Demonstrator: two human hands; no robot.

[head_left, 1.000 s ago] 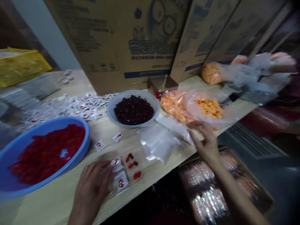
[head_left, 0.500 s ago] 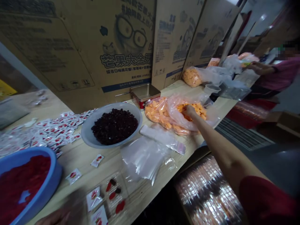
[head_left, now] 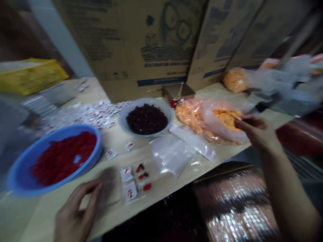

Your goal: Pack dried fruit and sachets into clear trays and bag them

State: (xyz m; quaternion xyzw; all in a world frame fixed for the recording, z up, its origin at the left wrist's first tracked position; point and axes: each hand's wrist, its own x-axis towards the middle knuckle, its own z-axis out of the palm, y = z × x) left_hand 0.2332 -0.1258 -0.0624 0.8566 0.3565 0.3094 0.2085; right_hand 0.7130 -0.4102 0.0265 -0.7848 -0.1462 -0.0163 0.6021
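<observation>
Orange fruit pieces [head_left: 225,117] fill an open pink plastic bag [head_left: 219,129] lying lengthwise along the table edge [head_left: 156,193]. The right hand [head_left: 256,132] touches the bag's mouth, finger and thumb pinched nearly shut; whether they grip a piece, I cannot tell. The left hand [head_left: 78,211], half open and blurred, shows nothing in it, just beside two white sachets [head_left: 127,174]. Right of those sachets lie three small red clusters [head_left: 142,176]; beyond them, two loose sachets [head_left: 118,150]; left of them, a blue bowl [head_left: 97,148].
</observation>
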